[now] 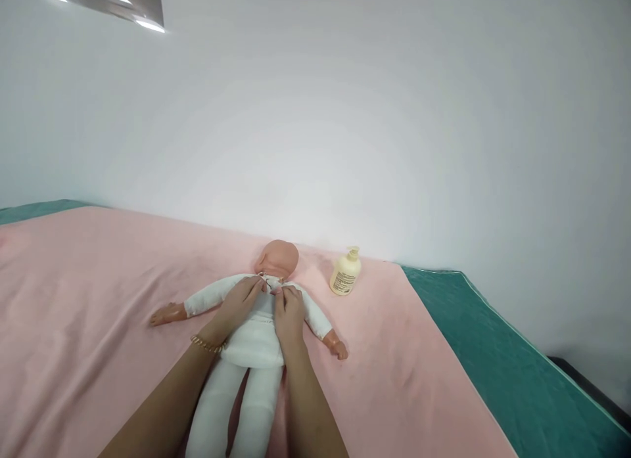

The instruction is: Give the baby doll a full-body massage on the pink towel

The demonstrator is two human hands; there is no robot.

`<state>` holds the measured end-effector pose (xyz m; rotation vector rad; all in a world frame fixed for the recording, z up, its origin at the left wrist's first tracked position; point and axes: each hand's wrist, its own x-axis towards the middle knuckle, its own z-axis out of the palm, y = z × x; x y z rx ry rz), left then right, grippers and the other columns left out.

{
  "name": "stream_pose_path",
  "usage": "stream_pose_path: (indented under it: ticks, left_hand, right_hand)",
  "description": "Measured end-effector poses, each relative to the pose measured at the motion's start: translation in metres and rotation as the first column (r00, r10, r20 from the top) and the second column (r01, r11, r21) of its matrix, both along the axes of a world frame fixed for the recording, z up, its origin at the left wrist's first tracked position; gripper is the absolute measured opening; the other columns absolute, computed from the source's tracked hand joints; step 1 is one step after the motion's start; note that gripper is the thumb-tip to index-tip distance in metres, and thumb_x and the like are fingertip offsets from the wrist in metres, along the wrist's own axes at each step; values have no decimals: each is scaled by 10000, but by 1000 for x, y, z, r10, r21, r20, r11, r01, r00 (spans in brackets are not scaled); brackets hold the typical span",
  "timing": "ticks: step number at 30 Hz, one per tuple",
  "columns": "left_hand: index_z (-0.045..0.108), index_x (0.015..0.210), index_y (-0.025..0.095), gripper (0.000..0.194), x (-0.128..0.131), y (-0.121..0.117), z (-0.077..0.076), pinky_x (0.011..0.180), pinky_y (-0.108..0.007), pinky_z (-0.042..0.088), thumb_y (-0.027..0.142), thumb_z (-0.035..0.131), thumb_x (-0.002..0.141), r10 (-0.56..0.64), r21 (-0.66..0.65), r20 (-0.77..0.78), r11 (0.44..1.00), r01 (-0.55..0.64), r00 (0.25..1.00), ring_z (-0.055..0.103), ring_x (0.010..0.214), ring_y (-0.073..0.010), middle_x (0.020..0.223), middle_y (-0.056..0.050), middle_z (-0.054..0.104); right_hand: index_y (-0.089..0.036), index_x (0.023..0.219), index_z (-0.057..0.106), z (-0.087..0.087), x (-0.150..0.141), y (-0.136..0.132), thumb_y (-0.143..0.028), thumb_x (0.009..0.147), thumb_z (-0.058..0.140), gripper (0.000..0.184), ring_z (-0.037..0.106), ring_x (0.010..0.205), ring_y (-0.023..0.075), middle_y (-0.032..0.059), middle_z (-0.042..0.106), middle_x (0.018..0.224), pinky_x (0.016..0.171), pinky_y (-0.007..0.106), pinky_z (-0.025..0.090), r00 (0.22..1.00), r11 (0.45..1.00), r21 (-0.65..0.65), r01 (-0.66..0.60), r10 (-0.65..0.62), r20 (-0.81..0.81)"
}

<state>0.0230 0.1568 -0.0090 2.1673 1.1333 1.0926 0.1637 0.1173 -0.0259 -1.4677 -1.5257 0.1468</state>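
A baby doll [257,340] with a white cloth body lies stretched out on a pink sheet, its bare head at the far end and both arms spread. Dark thread or stitching shows at its neck. My left hand [244,297] rests on the upper trunk near the neck, fingers bent and close together, gripping the cloth surface. Beside it, my right hand [290,307] bears on the other side of the trunk below the shoulder, its fingers curled against the doll. The fingertips of both hands are partly hidden.
A pale yellow pump bottle [345,274] stands right of the doll's head, close to the white wall [374,116]. The pink sheet [404,366] is wrinkled at left and lies over a green cover [473,333]. A dark edge [586,382] shows at far right.
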Motion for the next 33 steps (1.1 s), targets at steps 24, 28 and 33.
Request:
stream_pose_path:
  ticks: [24,28,33]
  left_hand:
    - [659,900,181,391,-2,4,-10,970,-428,428,357,312,940,34,65,20,997,-36,999,599,1041,-265,1030,-109,712]
    - [675,954,172,385,-1,6,-13,968,-432,430,382,352,940,40,61,12,997,-41,999,594,1060,-278,1060,-122,712]
    - [677,991,165,380,1,6,-13,975,-438,424,394,378,937,36,46,20,998,-37,999,600,1049,-282,1071,-125,710]
  right_hand:
    - [-176,1145,653,-6,3,-3,-293,977,423,308,540,1162,222,98,654,1199,1004,368,378,993,993,22,-117,117,-16]
    - [-170,1169,655,-8,3,-1,-307,985,406,338,539,1174,232,102,648,1228,1022,383,363,992,991,-37,-125,126,30]
    - [-173,1150,661,-7,3,-1,-312,985,404,336,549,1145,235,98,651,1222,1015,386,366,992,991,-45,-124,125,27]
